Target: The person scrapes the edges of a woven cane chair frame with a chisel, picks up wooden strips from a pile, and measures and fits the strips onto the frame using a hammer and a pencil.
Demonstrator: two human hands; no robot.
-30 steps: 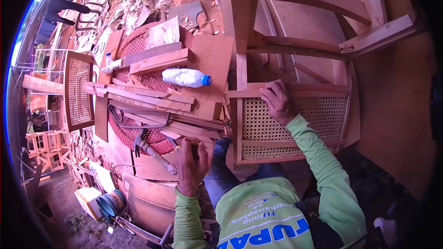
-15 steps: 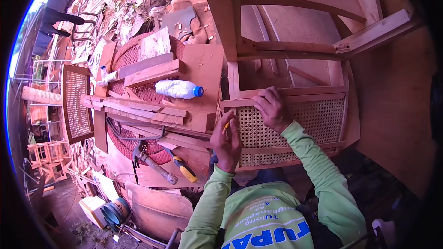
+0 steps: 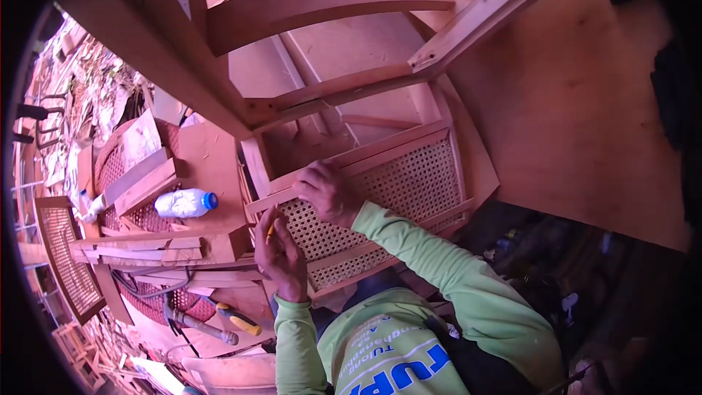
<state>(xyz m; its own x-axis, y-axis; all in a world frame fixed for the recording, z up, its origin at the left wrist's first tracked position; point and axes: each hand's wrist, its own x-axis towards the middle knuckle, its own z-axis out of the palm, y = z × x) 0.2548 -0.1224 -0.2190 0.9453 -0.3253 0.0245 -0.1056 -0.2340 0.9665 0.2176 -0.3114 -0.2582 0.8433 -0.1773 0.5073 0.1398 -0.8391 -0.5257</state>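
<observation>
A wooden chair frame with a woven cane panel (image 3: 380, 186) lies in front of me. Along the panel's upper edge runs a thin wooden strip (image 3: 395, 146). My right hand (image 3: 329, 194) is closed, its fingers pinching this strip near the left end. At the panel's left corner, my left hand (image 3: 284, 260) is closed on a short yellow pencil (image 3: 270, 234). The pencil points up toward the strip's end; whether its tip touches the wood I cannot tell.
Upright chair parts (image 3: 329, 4) rise beyond the panel. To the left are a white bottle with a blue cap (image 3: 183, 203), wood offcuts (image 3: 146, 252), a hammer (image 3: 197, 325) and a yellow-handled tool (image 3: 240, 320). A plywood sheet (image 3: 563, 102) stretches along the right.
My view has swung to the right and tilted, so everything sits further left. Both hands stay at the panel's left corner, with the pencil still in the left one.
</observation>
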